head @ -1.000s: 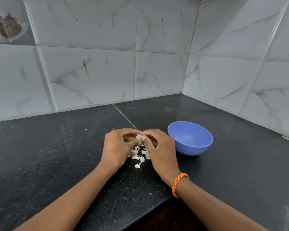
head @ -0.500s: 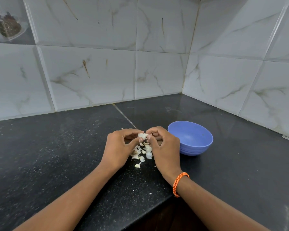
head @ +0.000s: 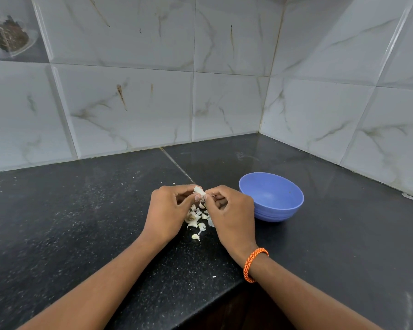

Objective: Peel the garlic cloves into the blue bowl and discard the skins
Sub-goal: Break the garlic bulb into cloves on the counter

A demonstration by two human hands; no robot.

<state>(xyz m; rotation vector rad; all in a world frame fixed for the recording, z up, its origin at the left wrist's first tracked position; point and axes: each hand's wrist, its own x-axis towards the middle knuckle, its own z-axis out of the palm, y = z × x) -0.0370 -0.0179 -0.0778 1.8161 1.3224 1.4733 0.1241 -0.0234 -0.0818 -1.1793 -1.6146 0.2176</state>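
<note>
Your left hand (head: 168,214) and right hand (head: 231,216) meet at the middle of the black counter (head: 81,222), both pinching one garlic clove (head: 198,191) between curled fingertips, held just above the surface. Directly beneath them, toward 6 o'clock, lies a small heap of garlic skins and cloves (head: 197,221), partly hidden by your knuckles; which pieces are skin and which are clove is hard to tell. The blue bowl (head: 272,197) sits at 3 o'clock of your right hand, just beside it, and nothing shows inside. An orange bracelet (head: 254,264) circles your right wrist. Marbled wall tiles (head: 224,91) form a corner at 12 to 2 o'clock, well apart.
</note>
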